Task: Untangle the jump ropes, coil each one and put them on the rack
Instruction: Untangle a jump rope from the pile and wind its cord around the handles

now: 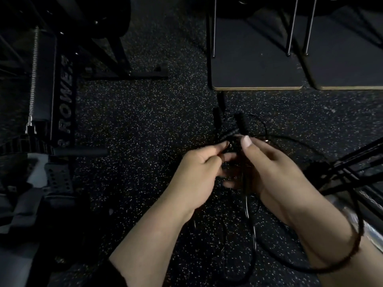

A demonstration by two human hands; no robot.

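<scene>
- Dim gym floor [134, 125], black rubber with pale speckles; rowing machine [62, 94] on your left, two dark boards with pale edges [257, 79] ahead right, dark metal frame bars [352, 162] at the right edge. Whether those bars are the rack, you cannot tell.
- Step in hand: untangling. Nothing coiled yet, nothing racked.
- Your left hand [199, 172] has its fingers curled, pinching a cord of the jump ropes [230, 135] at the knot. Your right hand [275, 168] is curled round the bundle, thumb pressed on top.
- Tangle sits above the floor between both hands; loose cord [251, 241] trails under your wrists.
- Count: four handle ends [241, 123] show near the knot, which suggests two ropes; too dark to be sure.
- Next move, as a judgement: find one handle, feed it back through the loop, keep the other cord slack so the knot does not tighten.
</scene>
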